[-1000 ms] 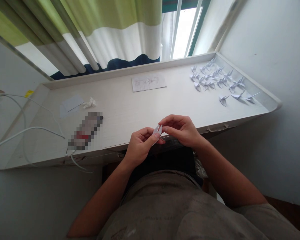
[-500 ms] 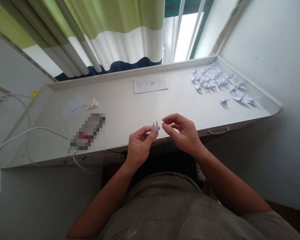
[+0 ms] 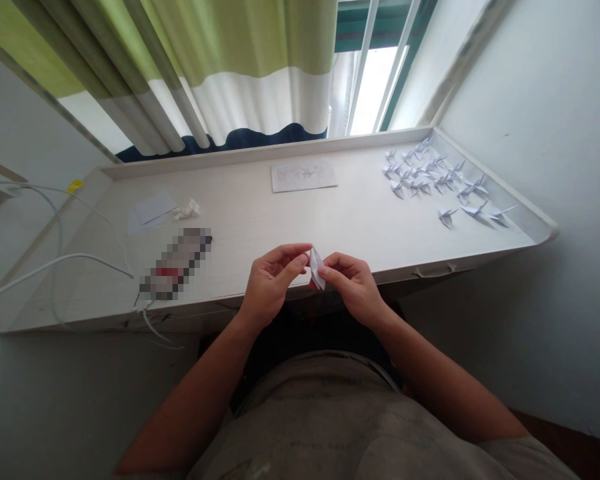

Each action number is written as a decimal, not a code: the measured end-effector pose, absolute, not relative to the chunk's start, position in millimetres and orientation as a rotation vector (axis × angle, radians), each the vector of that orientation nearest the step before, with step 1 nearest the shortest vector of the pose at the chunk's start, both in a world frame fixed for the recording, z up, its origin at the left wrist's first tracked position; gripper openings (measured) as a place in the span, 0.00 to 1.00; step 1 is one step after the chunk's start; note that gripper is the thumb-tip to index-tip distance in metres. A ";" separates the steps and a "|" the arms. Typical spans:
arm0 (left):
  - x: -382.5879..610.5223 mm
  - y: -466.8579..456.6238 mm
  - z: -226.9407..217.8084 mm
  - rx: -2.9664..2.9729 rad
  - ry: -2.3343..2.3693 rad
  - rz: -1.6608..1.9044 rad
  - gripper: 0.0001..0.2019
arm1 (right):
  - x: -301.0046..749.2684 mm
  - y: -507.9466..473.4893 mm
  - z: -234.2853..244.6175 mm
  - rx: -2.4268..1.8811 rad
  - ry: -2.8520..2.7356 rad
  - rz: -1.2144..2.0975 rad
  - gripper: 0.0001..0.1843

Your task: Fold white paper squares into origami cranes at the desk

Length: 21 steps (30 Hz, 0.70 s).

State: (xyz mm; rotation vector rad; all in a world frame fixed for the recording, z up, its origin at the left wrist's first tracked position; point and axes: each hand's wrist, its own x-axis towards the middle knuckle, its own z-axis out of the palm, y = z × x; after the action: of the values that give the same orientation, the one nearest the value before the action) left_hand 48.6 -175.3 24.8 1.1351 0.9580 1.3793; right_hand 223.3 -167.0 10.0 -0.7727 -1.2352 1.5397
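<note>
Hands [image 3: 273, 283] [image 3: 355, 287] closer on paper [image 3: 317, 269], cranes [image 3: 420, 177] beyond

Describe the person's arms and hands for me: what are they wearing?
The left hand and right hand are bare, with no gloves, and no watch or bracelet shows. The left forearm and right forearm are bare too. A grey-brown T-shirt with faint marks on its front has a short sleeve showing at lower right.

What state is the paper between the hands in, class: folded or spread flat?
Folded: the white paper forms a narrow, creased, pointed shape, held between the left hand and right hand.
</note>
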 end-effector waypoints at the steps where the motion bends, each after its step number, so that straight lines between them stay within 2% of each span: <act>1: 45.3 -173.5 28.1 1.187 0.961 1.384 0.10 | 223.9 -167.2 10.4 -0.757 -1.218 1.569 0.18; 7: 33.9 -166.2 38.9 1.401 0.976 1.312 0.08 | 223.7 -168.0 10.4 -0.703 -1.146 1.663 0.17; 15: 30.1 -167.4 40.6 1.361 0.998 1.262 0.10 | 222.1 -168.9 14.3 -0.678 -1.122 1.724 0.16; 21: 24.0 -166.8 43.7 1.436 0.955 1.206 0.08 | 224.5 -170.2 14.4 -0.696 -1.126 1.730 0.17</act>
State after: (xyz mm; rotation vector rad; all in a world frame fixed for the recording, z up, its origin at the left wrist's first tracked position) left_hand 24.0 -166.8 43.7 1.4355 0.9549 1.2062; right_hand 224.5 -170.2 14.4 -0.6956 -1.1263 1.7297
